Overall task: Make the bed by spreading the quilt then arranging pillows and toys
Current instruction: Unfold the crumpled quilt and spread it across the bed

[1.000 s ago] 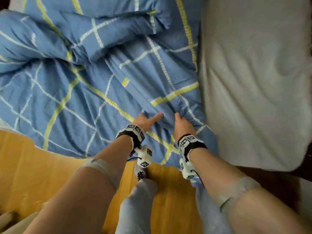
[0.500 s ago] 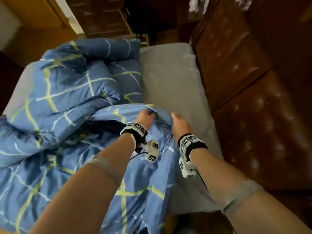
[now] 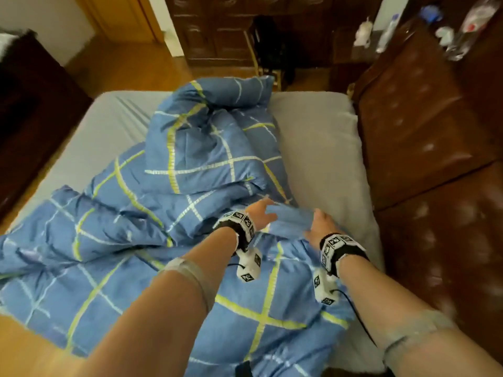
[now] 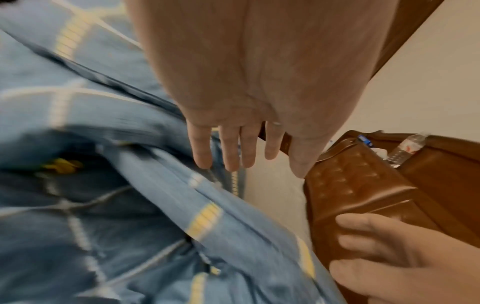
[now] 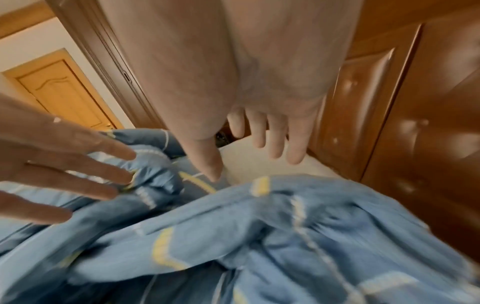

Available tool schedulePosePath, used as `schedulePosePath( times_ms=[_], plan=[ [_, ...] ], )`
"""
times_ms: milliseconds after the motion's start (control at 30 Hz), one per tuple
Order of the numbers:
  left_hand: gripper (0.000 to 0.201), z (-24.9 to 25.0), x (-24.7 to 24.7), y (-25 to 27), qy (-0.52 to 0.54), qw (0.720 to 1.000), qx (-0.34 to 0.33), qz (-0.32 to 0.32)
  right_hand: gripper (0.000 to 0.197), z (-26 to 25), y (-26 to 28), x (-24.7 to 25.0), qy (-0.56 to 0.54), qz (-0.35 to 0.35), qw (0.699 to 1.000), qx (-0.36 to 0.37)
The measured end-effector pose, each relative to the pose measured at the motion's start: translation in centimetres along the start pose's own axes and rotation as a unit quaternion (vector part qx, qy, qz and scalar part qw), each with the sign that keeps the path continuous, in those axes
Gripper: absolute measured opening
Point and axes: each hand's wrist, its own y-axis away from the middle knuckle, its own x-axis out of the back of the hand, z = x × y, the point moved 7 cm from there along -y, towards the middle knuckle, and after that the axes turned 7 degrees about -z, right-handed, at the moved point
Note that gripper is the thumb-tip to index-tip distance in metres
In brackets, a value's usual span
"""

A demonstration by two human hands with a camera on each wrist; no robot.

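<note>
A blue quilt (image 3: 190,164) with yellow and white check lines lies bunched in a heap on the grey mattress sheet (image 3: 321,148). My left hand (image 3: 262,214) and right hand (image 3: 318,228) hover side by side over a raised fold of the quilt near the padded headboard. In the left wrist view the left hand (image 4: 233,148) has straight, spread fingers above the quilt (image 4: 103,205), holding nothing. The right wrist view shows the right hand (image 5: 259,139) just as spread above the quilt (image 5: 285,226). No pillows or toys are in view.
A brown padded headboard (image 3: 424,131) runs along the bed's right side, with plastic bottles (image 3: 462,28) on its top. Dark wooden cabinets (image 3: 217,28) stand beyond the far end. A dark piece of furniture (image 3: 27,104) and wooden floor (image 3: 122,66) lie left.
Both hands gripped the quilt's edge and lifted it up the bed toward the headboard. Now the fingers have opened and the fold lies loose beneath them.
</note>
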Motion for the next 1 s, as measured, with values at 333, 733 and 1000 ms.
schedulePosePath(
  times_ms=[333,733,1000],
  plan=[
    [0.044,-21.1,9.0,10.6,-0.121,0.992,-0.015,0.039,0.063,-18.8,5.0,-16.3,-0.039,-0.06,0.997,0.019],
    [0.04,-36.1,14.0,30.3,-0.156,0.985,0.016,0.077,0.058,-34.4,19.0,-25.5,-0.011,-0.046,0.996,0.079],
    [0.039,-49.2,15.5,45.2,-0.155,0.98,0.095,0.076,0.061,-46.1,27.1,-40.8,-0.012,-0.174,0.971,0.165]
  ],
)
